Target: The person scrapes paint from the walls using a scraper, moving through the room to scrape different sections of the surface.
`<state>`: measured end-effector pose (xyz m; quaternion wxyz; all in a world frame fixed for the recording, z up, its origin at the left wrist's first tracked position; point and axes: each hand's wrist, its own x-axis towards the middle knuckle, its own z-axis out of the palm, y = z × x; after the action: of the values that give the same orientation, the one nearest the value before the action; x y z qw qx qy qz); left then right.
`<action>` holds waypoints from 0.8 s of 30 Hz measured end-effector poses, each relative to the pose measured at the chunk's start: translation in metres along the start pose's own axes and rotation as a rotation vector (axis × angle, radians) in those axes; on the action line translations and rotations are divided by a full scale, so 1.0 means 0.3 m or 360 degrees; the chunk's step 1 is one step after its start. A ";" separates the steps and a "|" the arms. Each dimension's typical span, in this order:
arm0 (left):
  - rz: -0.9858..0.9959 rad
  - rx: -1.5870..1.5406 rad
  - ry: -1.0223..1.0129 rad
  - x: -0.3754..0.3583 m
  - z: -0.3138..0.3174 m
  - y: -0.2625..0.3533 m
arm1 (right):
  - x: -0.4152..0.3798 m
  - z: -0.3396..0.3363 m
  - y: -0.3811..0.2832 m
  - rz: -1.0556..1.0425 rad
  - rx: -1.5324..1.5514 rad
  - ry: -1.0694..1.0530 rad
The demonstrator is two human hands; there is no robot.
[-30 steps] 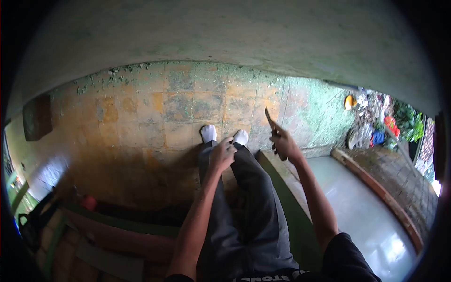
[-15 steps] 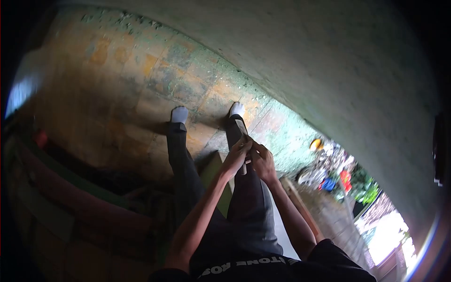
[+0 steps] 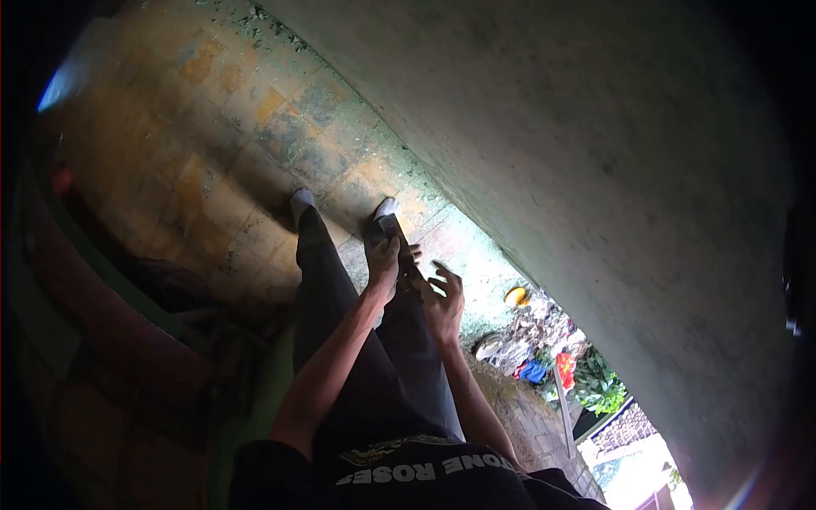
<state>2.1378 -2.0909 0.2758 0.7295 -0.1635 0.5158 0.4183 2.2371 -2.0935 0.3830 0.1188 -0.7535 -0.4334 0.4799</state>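
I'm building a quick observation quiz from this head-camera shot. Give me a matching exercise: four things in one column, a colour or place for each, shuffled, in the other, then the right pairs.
Things:
1. socks
2. trousers
3. left hand
4. round object by the wall

Colour or place:
A. yellow
B. white
C. on the right shin, near the ankle
D. dark grey

Pairs: 1-B, 2-D, 3-C, 4-A
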 end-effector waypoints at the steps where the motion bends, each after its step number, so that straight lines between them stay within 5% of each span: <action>1: -0.0014 -0.0161 0.0021 -0.005 0.012 0.032 | 0.000 -0.003 -0.028 0.0278 0.0242 0.0117; 5: -0.0158 -0.0471 0.0022 -0.020 -0.032 0.066 | 0.026 0.043 -0.039 0.0428 0.0921 -0.0278; 10: -0.0101 -0.0783 -0.0169 0.015 -0.088 0.056 | 0.069 0.116 -0.075 -0.0265 -0.0090 -0.0323; 13: -0.0043 -0.1012 -0.0157 0.039 -0.083 0.042 | 0.110 0.084 -0.100 -0.0163 -0.0279 -0.0408; 17: 0.0221 -0.0864 0.0109 0.161 -0.125 0.008 | 0.158 0.023 0.027 -0.0181 -0.0421 -0.0431; 19: 0.0503 -0.0320 0.0473 0.277 -0.209 0.004 | 0.182 -0.051 0.142 -0.0016 -0.0491 -0.0654; 21: 0.0385 -0.0054 0.0596 0.299 -0.174 0.017 | 0.181 -0.126 0.234 0.0185 -0.0421 -0.0662; 24: 0.0261 0.0279 0.0280 0.347 -0.068 -0.030 | 0.186 -0.206 0.349 0.0366 -0.0427 -0.0686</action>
<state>2.1444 -2.0639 0.1731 0.6564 -0.0925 0.6239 0.4139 2.3538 -2.0986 0.3177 -0.1321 -0.6872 -0.4201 0.5778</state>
